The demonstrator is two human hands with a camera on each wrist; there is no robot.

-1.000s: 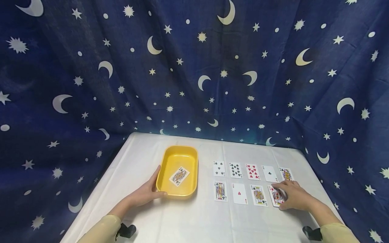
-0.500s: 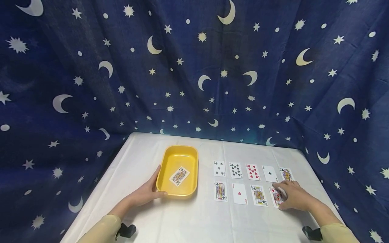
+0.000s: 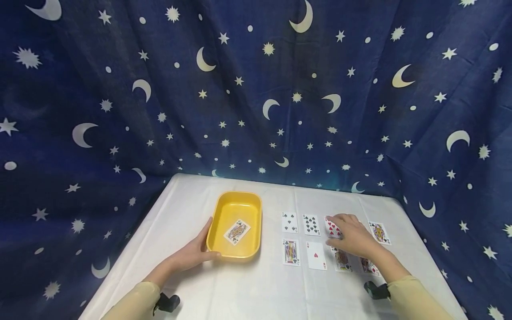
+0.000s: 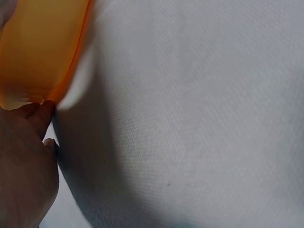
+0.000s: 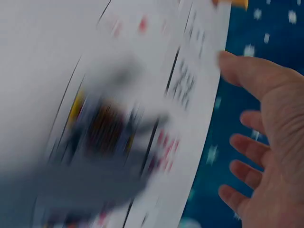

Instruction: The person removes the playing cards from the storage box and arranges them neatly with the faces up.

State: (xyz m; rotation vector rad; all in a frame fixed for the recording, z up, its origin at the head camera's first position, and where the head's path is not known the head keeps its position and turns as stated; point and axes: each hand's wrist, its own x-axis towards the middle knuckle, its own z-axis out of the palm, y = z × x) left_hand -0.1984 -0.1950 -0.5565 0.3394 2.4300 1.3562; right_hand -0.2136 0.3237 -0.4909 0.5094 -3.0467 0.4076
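Note:
In the head view my left hand (image 3: 195,255) holds the near left corner of a yellow tray (image 3: 256,240), thumb along the near wall and fingers along the left wall. A face card (image 3: 237,232) lies face up in the tray. My right hand (image 3: 354,235) hovers over the playing cards, hiding the ace of clubs and partly covering a red heart card (image 3: 332,226). In the right wrist view the right hand (image 5: 270,123) shows spread, slightly bent fingers and holds nothing. Beneath it lie face cards (image 3: 342,261) and an ace of hearts (image 3: 316,255).
Two rows of face-up cards lie right of the tray, among them a ten of spades (image 3: 311,225), a king (image 3: 291,252), a face card (image 3: 379,233) at the far right and a red face card (image 3: 369,266). White cloth (image 3: 256,293) covers the table. A starry blue curtain (image 3: 240,155) surrounds it.
My right hand has left the red face card at the near row's right end and moved left and away from me, over the heart card. The card stays on the table. My left hand has not moved.

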